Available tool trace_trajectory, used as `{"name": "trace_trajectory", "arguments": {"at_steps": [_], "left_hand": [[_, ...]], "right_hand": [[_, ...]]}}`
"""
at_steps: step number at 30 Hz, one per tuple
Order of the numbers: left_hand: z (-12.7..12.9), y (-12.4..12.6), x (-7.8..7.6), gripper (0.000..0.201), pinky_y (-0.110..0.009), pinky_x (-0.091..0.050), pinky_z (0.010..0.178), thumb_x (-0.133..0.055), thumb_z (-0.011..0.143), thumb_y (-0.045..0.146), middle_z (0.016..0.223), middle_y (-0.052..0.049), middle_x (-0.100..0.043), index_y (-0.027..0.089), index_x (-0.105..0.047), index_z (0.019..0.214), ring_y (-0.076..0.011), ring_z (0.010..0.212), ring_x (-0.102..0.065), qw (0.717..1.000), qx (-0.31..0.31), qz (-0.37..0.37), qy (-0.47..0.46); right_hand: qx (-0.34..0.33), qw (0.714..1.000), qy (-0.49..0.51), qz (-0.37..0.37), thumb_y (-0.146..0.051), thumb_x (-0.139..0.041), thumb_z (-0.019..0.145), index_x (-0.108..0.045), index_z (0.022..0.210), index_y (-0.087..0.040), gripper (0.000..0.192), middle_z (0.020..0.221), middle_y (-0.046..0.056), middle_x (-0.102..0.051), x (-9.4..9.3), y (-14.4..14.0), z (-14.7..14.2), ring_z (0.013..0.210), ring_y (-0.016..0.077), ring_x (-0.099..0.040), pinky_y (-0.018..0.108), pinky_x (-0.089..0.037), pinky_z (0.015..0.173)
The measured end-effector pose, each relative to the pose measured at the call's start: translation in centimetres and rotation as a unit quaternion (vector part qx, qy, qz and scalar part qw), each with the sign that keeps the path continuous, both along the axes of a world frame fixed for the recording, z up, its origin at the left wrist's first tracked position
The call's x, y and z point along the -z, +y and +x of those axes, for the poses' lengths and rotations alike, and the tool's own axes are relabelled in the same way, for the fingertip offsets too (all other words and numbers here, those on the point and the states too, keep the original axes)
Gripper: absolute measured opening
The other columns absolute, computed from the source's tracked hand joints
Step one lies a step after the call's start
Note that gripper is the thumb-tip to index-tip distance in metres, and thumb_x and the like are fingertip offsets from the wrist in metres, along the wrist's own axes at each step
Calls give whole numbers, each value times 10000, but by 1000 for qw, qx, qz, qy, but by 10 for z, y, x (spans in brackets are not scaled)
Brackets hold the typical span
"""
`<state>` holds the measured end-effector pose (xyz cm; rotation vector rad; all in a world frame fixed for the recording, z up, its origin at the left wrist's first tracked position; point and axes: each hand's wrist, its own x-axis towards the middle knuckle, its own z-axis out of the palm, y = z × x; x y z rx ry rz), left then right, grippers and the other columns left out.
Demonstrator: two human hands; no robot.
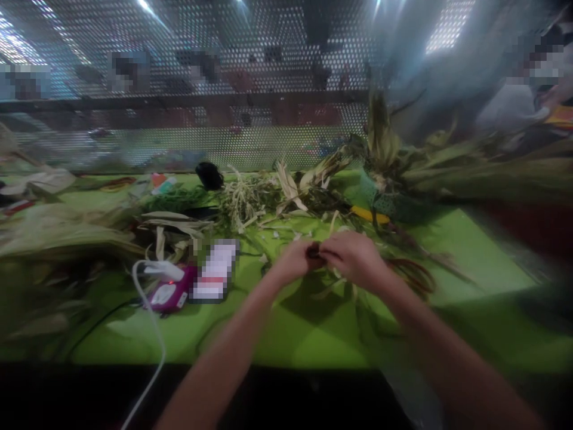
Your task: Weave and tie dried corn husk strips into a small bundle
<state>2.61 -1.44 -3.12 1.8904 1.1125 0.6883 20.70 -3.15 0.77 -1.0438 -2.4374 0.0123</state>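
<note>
Left hand [295,261] and right hand [353,257] together, pinching a small dark piece [314,252]; its make unclear. Dried leaves [250,200] at 11 o'clock on the surface [313,334]. Best to keep fingertips close and tension even.

Head camera, forward-down, close over green table [313,340].

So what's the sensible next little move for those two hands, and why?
Probably to pull the small dark piece snug. The left hand and right hand meet over the green table, both pinching it, with dry leaf strips trailing beneath. What the dark piece is, the blur hides.
</note>
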Motion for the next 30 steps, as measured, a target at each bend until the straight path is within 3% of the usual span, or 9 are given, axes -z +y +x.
{"name": "trace_trajectory", "arguments": {"at_steps": [3, 10, 16, 21, 30], "left_hand": [[3, -1, -1, 184, -224, -308, 561, -630, 683, 292, 630, 22, -529, 117, -660, 727, -107, 623, -426, 1000, 1, -6, 2], [1, 1, 1, 201, -224, -318, 581, -642, 708, 315, 645, 25, -529, 118, -659, 742, -101, 630, -418, 1000, -3, 11, 4], [-9, 2, -9, 211, -233, -390, 645, -633, 667, 235, 752, 8, -589, 139, -649, 854, -124, 696, -491, 998, 32, -54, -24], [-16, 1, -20, 209, -258, -432, 768, -523, 731, 198, 891, -37, -658, 155, -681, 859, -160, 854, -555, 991, 59, -93, -81], [-13, -1, -16, 182, -233, -399, 657, -543, 779, 244, 805, -24, -643, 151, -684, 847, -116, 703, -495, 987, 53, -132, -77]], "right_hand": [[0, 999, 13, -37, -224, -595, 891, -677, 778, -201, 141, 739, 35, -653, 2, 2, 0, 680, 162, -526, 292, -301, 622], [8, 999, 20, -27, -150, -588, 857, -671, 763, -195, 133, 743, 40, -652, 4, 2, -3, 711, 175, -534, 295, -328, 652], [27, 997, 55, -38, -164, -584, 875, -676, 788, -191, 130, 772, 47, -664, -3, 1, 1, 706, 168, -549, 285, -335, 641], [10, 996, 74, -41, -167, -576, 884, -689, 831, -189, 127, 810, 51, -671, -5, 2, 4, 756, 176, -568, 284, -366, 684], [-12, 999, 47, -13, -123, -542, 887, -674, 891, -198, 151, 824, 55, -667, -1, 2, 1, 788, 195, -553, 313, -375, 732]]}}
